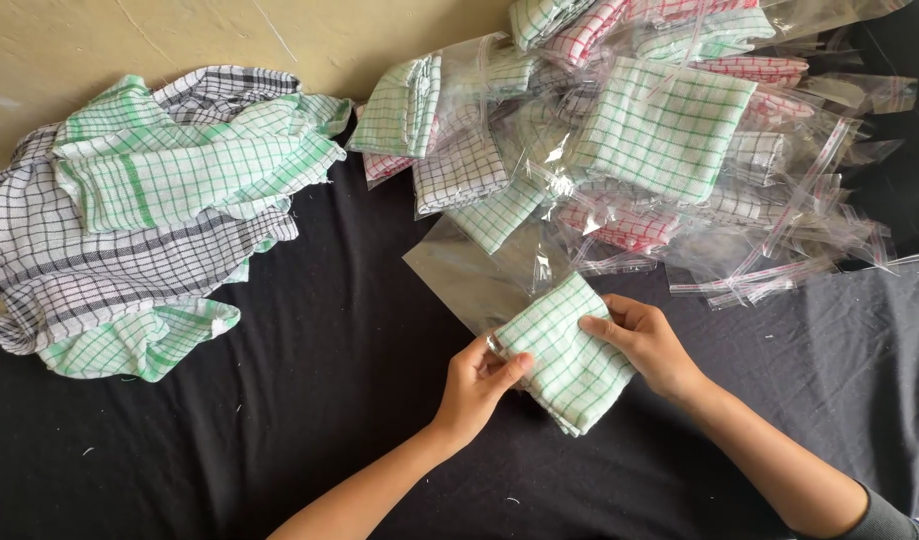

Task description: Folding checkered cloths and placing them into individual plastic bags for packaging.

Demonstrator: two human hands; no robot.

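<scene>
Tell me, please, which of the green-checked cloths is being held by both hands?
The folded green-checked cloth at the clear bag, gripped by left hand and right hand; others lie untouched.

A heap of clear plastic bags [679, 150], each holding a folded checked cloth in green, red or black on white, lay far right. One empty clear bag [464, 275] lay flat just near of it.
</scene>
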